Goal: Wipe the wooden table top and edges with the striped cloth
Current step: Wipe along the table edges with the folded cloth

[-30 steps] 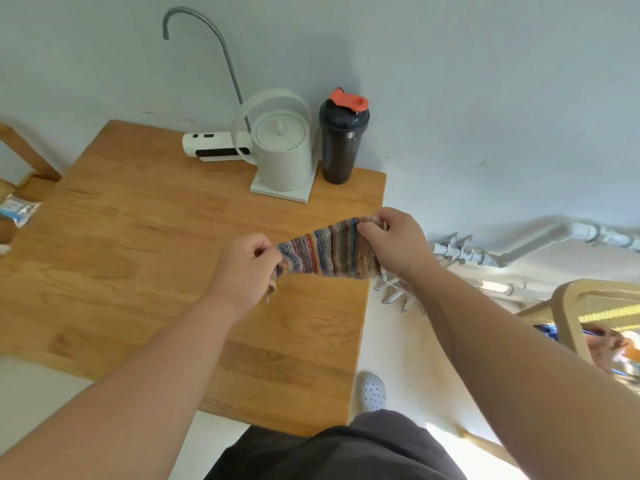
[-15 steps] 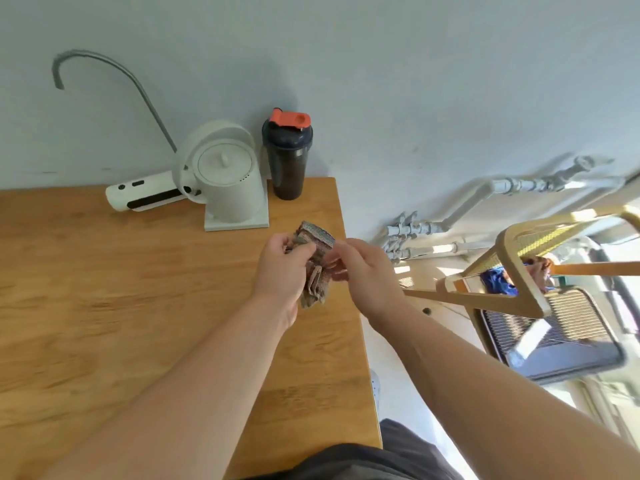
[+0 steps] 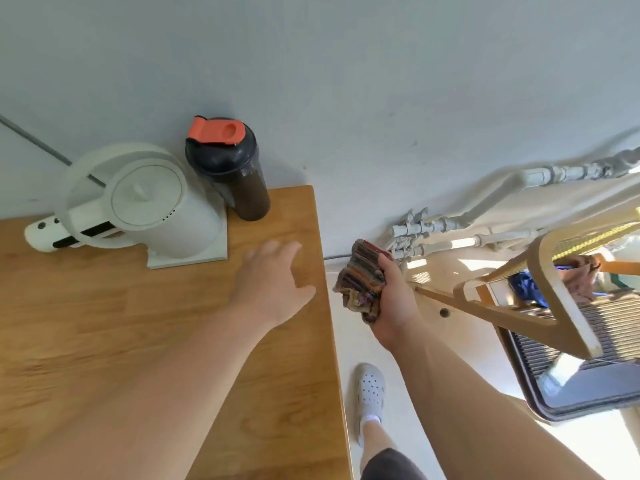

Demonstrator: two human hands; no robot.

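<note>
The wooden table [image 3: 104,306] fills the left half of the view, its right edge running down the middle. My right hand [image 3: 394,306] holds the folded striped cloth [image 3: 363,277] just off that right edge, above the floor. My left hand [image 3: 273,278] hovers over the table's far right corner with fingers spread and nothing in it; it is blurred.
A white kettle on its base [image 3: 156,209], a white dispenser [image 3: 55,233] and a dark shaker bottle with an orange lid [image 3: 232,171] stand at the table's back against the wall. A wooden chair [image 3: 540,292] and wall pipes [image 3: 450,223] lie to the right. My foot in a white clog [image 3: 370,389] is on the floor.
Both hands held the cloth together over the table; now my left hand has let go and spread over the corner, while my right hand carried the folded cloth off the right edge.
</note>
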